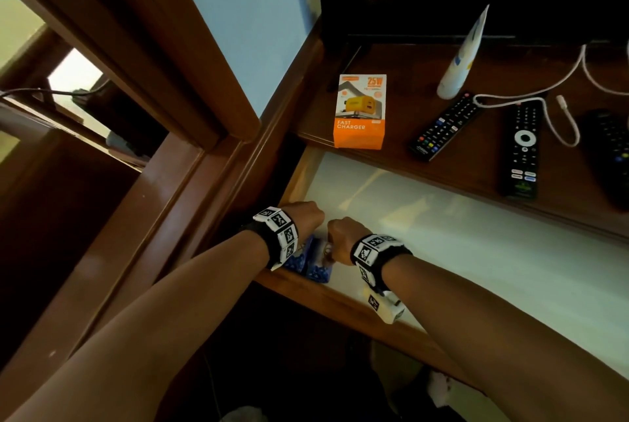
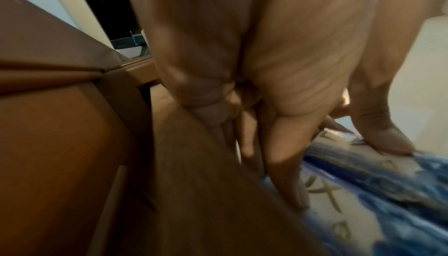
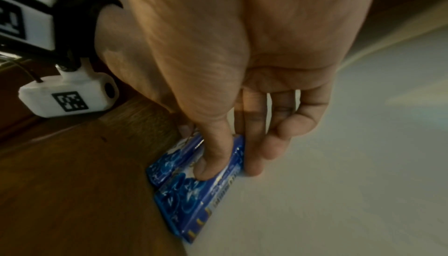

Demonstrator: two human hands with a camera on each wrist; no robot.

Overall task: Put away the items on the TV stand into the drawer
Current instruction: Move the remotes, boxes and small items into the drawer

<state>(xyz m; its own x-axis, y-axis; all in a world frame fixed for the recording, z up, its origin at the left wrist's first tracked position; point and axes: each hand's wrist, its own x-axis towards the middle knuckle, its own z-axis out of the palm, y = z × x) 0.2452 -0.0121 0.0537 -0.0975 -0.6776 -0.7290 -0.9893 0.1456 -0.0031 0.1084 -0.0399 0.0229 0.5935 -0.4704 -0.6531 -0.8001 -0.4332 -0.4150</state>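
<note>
Down in the near left corner of the open drawer (image 1: 476, 251), the right hand (image 1: 340, 237) pinches a blue pack (image 3: 194, 193) lying against the wooden side wall, with the thumb on top and the fingers along its far edge. The left hand (image 1: 303, 217) straddles a second blue pack (image 2: 387, 193) beside it in the same way. Both look light and glossy-wrapped, so likely slippery; they are best gripped across the narrow width. The print is blurred and the contents unreadable, and from above the hands hide most of both packs.

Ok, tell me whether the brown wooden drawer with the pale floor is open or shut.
Open: the drawer shows its pale floor, and the left hand and right hand hold blue patterned packs inside it.
</note>
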